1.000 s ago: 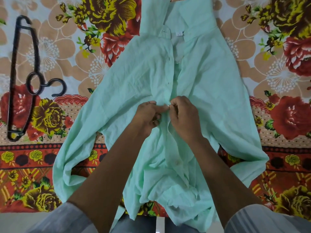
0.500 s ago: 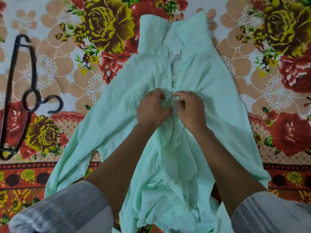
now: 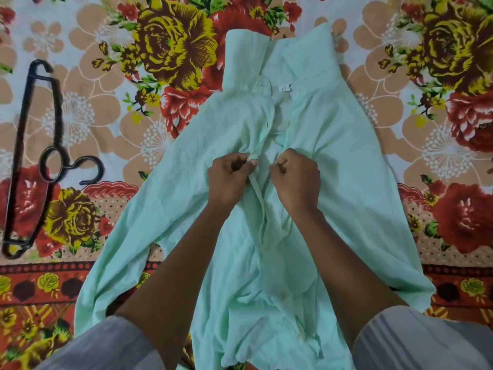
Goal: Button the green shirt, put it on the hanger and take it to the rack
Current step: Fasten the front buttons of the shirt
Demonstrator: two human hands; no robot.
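Observation:
The pale green shirt lies front-up on a flowered bedsheet, collar at the far end, its front still parted from the collar down to my hands. My left hand pinches the left front edge of the shirt at mid-chest. My right hand is closed on the right front edge, a small gap away from the left hand. Below my hands the two front edges overlap and the cloth is crumpled. A black plastic hanger lies flat on the sheet at the far left, hook pointing right.
The flowered bedsheet covers the whole surface under the shirt. Both shirt sleeves spread out to the lower left and lower right. My grey striped sleeves fill the bottom corners.
Both hands have moved up the shirt front toward the collar and have drawn slightly apart. The camera has tilted, so more of the collar and sheet shows.

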